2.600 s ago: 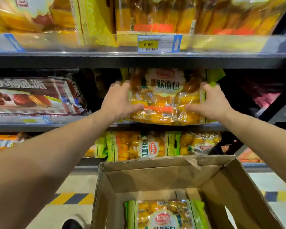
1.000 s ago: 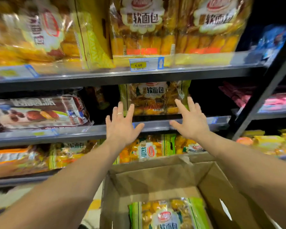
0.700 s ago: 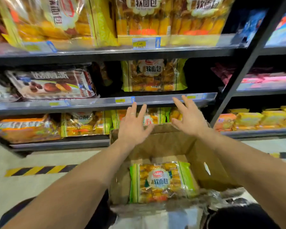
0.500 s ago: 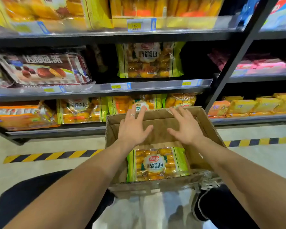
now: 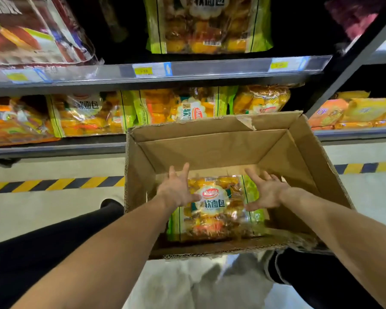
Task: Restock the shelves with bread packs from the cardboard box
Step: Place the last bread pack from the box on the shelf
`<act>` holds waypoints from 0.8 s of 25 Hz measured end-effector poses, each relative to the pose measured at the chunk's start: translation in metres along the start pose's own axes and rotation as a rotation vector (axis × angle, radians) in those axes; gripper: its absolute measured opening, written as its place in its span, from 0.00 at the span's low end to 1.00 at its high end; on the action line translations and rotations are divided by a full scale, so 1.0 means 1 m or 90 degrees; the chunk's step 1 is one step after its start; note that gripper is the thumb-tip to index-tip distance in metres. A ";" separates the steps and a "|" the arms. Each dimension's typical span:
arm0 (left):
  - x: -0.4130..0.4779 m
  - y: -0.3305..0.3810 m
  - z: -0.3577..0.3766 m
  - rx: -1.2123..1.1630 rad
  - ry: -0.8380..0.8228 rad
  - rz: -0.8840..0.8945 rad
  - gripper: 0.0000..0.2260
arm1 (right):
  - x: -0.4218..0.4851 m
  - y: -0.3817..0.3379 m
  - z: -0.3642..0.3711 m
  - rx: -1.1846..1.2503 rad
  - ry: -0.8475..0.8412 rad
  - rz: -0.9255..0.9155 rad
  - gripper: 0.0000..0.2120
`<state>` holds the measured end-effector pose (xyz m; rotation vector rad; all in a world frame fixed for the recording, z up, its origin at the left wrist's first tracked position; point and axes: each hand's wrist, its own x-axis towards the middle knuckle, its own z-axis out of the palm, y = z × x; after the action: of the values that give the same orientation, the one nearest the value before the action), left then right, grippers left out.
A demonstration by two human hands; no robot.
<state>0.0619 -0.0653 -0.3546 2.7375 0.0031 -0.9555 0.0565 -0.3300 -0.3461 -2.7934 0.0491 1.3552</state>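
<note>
Shelves (image 5: 210,71) fill 9 to 3 o'clock, top rows cut off by the frame; price tags too blurred to read. Box (image 5: 299,157) sits centre, near wall partly hidden by your arms. One bread pack (image 5: 216,210) lies flat in its bottom, edges covered by your hands. Left hand (image 5: 178,190) at its 9 o'clock, right hand (image 5: 265,192) at 3, both spread wide, no grip; contact w/ pack unclear.

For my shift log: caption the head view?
Both open hands reach into the cardboard box for a bread pack.
</note>
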 end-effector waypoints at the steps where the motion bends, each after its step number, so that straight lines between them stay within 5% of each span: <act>1: 0.012 -0.001 0.009 -0.005 -0.031 -0.019 0.51 | 0.017 0.003 0.004 -0.025 -0.036 0.014 0.60; 9: 0.069 -0.038 0.091 -0.060 -0.194 -0.148 0.56 | 0.100 0.021 0.064 -0.087 -0.147 0.025 0.64; 20: 0.049 -0.020 0.093 -0.291 -0.181 -0.182 0.58 | 0.074 0.000 0.063 0.232 -0.101 -0.050 0.62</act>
<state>0.0419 -0.0708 -0.4601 2.2020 0.5082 -1.2327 0.0528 -0.3284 -0.4428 -2.3615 0.1621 1.3833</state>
